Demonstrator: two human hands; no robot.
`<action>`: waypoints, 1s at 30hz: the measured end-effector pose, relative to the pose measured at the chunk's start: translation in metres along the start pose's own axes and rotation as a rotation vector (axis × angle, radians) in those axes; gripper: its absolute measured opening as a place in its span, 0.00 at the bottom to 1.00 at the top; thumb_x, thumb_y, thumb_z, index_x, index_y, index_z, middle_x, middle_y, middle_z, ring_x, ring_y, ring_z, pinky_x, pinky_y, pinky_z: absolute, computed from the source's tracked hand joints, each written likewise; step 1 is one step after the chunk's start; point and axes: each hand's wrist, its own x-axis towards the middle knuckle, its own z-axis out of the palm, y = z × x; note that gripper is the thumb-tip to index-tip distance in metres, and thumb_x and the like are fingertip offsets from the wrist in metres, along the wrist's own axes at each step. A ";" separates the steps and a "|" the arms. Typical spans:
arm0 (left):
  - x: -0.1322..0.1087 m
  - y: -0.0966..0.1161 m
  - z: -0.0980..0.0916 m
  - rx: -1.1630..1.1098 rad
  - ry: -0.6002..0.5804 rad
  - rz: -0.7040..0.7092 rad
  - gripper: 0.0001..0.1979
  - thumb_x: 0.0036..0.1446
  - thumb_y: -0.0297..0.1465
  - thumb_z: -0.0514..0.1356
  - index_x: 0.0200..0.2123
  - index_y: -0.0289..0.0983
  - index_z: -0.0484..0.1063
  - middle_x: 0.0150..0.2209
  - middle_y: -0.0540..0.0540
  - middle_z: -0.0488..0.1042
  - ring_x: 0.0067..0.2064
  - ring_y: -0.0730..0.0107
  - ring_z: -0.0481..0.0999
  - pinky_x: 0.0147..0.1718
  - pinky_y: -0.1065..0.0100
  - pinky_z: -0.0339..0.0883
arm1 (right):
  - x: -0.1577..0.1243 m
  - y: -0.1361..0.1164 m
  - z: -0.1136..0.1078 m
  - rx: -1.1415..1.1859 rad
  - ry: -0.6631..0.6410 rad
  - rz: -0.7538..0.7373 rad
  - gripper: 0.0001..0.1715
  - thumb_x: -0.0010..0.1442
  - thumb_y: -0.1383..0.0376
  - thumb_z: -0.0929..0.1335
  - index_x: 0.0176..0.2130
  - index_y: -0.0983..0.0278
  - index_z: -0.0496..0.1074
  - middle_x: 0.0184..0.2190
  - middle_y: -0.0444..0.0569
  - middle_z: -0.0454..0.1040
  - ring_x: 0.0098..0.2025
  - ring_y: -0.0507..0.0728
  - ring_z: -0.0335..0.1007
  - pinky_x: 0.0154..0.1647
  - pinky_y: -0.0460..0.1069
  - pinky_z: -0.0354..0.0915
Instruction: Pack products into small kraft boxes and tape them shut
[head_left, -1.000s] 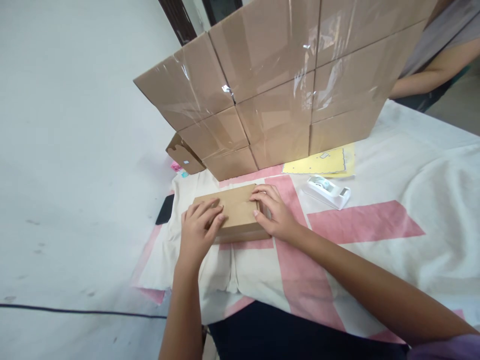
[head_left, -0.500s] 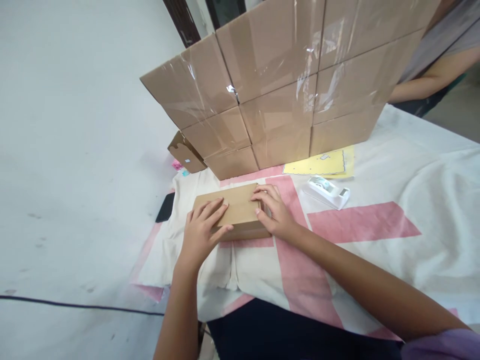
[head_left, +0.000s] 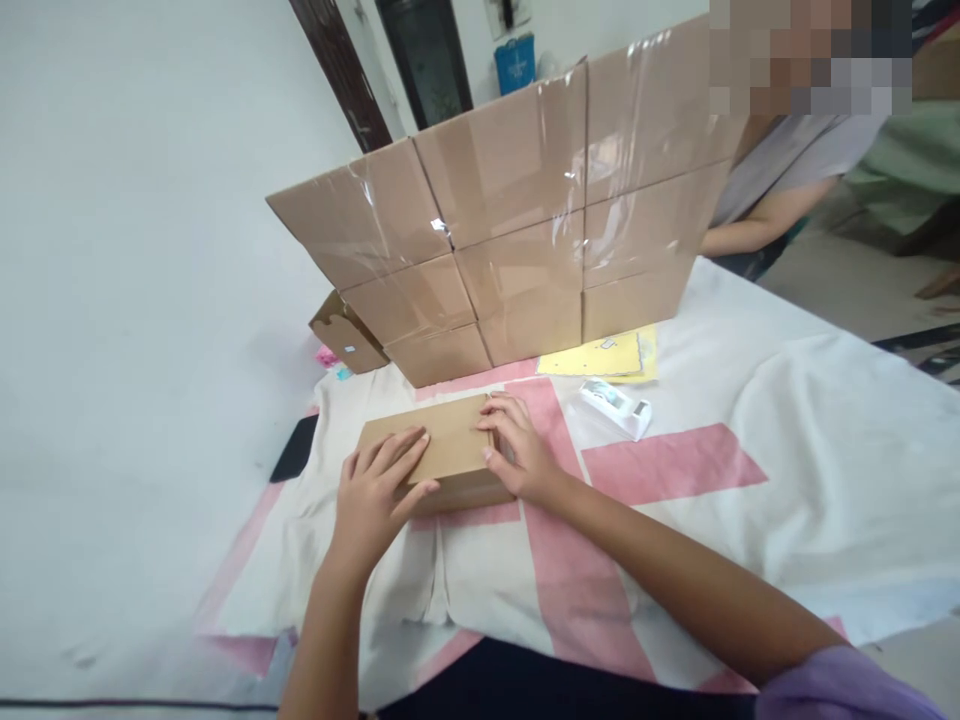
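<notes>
A closed brown cardboard box (head_left: 454, 438) lies on the pink and white cloth (head_left: 495, 570). My left hand (head_left: 379, 490) rests on the left part of its lid, fingers spread, thumb along the near edge. At the right end, my right hand (head_left: 521, 450) has its fingertips on the lid's edge, with the fingers curved and apart from the thumb. Right of the box is a white tape dispenser (head_left: 615, 408). Behind the dispenser lie yellow paper sheets (head_left: 596, 357).
A tall taped cardboard panel (head_left: 517, 230) stands behind the box. Left of it are a small open carton (head_left: 351, 340) and a black phone-like object (head_left: 295, 450). Beyond the panel, at the right, a person's arm (head_left: 765, 220) shows.
The camera view has tilted up and shifted right, showing more of the room and the person behind the panel. Both hands keep their places on the box.
</notes>
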 end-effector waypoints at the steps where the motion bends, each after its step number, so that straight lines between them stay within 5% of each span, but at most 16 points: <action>1: -0.001 -0.001 0.002 0.002 0.015 0.001 0.26 0.65 0.47 0.58 0.63 0.49 0.69 0.60 0.44 0.75 0.57 0.51 0.73 0.51 0.54 0.60 | -0.001 0.002 0.000 0.005 -0.003 -0.003 0.15 0.61 0.58 0.66 0.47 0.60 0.69 0.52 0.57 0.67 0.65 0.69 0.57 0.66 0.69 0.55; 7: -0.003 -0.008 0.010 -0.012 0.082 0.035 0.27 0.65 0.47 0.58 0.65 0.51 0.66 0.59 0.48 0.77 0.56 0.53 0.75 0.52 0.55 0.59 | -0.008 0.012 0.000 0.050 -0.103 0.016 0.34 0.52 0.51 0.74 0.54 0.59 0.65 0.57 0.61 0.62 0.72 0.74 0.49 0.68 0.71 0.53; 14: -0.001 -0.006 0.013 0.039 0.127 0.106 0.33 0.65 0.48 0.57 0.71 0.50 0.55 0.62 0.47 0.73 0.57 0.54 0.76 0.55 0.56 0.58 | -0.003 0.022 -0.001 -0.025 -0.151 -0.103 0.44 0.47 0.48 0.78 0.56 0.60 0.65 0.55 0.60 0.61 0.63 0.71 0.59 0.64 0.68 0.61; 23: -0.006 -0.003 0.015 0.017 0.231 0.136 0.38 0.61 0.48 0.62 0.71 0.47 0.56 0.62 0.46 0.73 0.55 0.56 0.77 0.55 0.57 0.63 | -0.008 0.019 0.000 -0.187 -0.070 -0.322 0.40 0.45 0.46 0.76 0.52 0.58 0.66 0.47 0.56 0.66 0.53 0.71 0.63 0.58 0.74 0.61; 27: -0.010 0.001 0.009 -0.025 0.219 0.246 0.39 0.61 0.47 0.62 0.71 0.46 0.54 0.61 0.47 0.75 0.57 0.57 0.75 0.60 0.56 0.60 | -0.017 -0.013 -0.026 -0.325 -0.052 -0.441 0.42 0.48 0.48 0.75 0.56 0.63 0.66 0.47 0.58 0.66 0.52 0.72 0.64 0.55 0.76 0.62; 30: -0.006 -0.012 0.009 -0.074 0.243 0.303 0.35 0.63 0.44 0.59 0.71 0.47 0.55 0.60 0.49 0.75 0.60 0.55 0.72 0.64 0.53 0.57 | -0.045 -0.043 -0.080 -0.493 0.004 -0.462 0.46 0.48 0.49 0.76 0.61 0.62 0.65 0.50 0.60 0.67 0.57 0.77 0.63 0.56 0.77 0.61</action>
